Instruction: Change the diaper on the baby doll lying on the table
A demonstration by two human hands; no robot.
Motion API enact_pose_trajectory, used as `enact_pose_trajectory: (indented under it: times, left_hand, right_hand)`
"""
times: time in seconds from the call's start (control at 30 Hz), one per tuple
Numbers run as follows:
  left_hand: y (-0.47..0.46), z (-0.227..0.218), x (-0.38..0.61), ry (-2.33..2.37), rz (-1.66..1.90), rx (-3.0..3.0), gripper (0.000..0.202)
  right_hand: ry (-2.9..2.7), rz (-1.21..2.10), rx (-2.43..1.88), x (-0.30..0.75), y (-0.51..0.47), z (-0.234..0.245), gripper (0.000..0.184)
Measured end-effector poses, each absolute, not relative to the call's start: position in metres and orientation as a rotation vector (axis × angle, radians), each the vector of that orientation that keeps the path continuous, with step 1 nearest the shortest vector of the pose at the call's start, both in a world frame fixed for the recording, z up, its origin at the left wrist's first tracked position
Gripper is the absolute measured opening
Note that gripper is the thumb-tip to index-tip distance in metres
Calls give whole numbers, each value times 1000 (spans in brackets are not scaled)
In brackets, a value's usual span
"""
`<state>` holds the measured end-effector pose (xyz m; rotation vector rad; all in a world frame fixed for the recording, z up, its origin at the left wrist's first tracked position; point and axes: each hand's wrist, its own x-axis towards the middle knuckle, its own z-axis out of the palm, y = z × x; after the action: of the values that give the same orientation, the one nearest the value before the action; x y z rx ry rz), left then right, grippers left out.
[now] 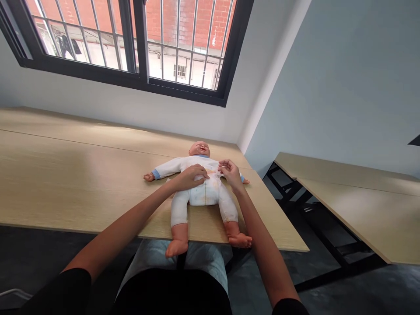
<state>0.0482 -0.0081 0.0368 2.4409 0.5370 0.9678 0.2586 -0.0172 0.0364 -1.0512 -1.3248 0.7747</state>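
A baby doll (205, 192) in a stained white outfit with blue cuffs and collar lies on its back on the wooden table (108, 188). Its head points toward the window; its bare feet hang over the front edge. My left hand (192, 177) rests across the doll's belly, fingers stretched over the cloth. Beside the doll's chest, on the right, my right hand (231, 174) is raised slightly, thumb and fingers pinched together. Something white shows at those fingertips, too small to name. An orange-toned patch is visible on the doll's front between my hands.
A barred window (141, 83) is set in the white wall behind the table. To the right stands a second wooden table (361, 205) on black metal legs, across a gap of dark floor. My lap is under the front table edge.
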Motion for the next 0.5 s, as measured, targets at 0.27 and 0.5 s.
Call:
enact_pose_trajectory:
  times: [0.27,0.5]
  left_hand:
    - [-9,33,50,643,1091,2251,20]
    - [-13,43,48,623,1133,1955,25]
  right_hand:
    - [-1377,855,-996,258,-26,40,45]
    - [-1532,953,-923,239,-36,40,45]
